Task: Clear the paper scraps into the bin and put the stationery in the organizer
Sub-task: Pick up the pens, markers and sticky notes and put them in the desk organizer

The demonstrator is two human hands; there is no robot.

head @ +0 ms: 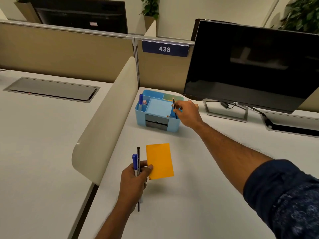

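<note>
At desk's back corner, against the partition (pixel 160 75): blue organizer (pixel 141 120) w/ one blue-cap marker (pixel 140 101) standing in its left slot. Right hand (pixel 187 113) is over the organizer's right side, fingers pinched on a thin dark pen (pixel 174 105). The pen is near upright, lower end dipping into the right compartment, not let go.

Left hand (pixel 133 180) hangs nearer the camera, above the desk (pixel 198 195). It's closed round 3 things at once: blue marker (pixel 134 161), long black pen (pixel 138 153), and an orange sheet (pixel 159 161) pinned under the thumb at its lower-left corner. Single leaf or pad, can't tell.

Handling, my read:
- Pens/markers are light, stiff, smooth plastic and prob. slip if held at the tip. Pinch mid-barrel, drop in end-first, one at a time.
- Orange sheet is thin, prob. floppy, creases easily. Corner pinch is ok for carrying. If it's scrap it goes to the bin, and no bin is in view.
- Left-hand bundle is the risk: pulling one pen out could loosen the rest.
</note>
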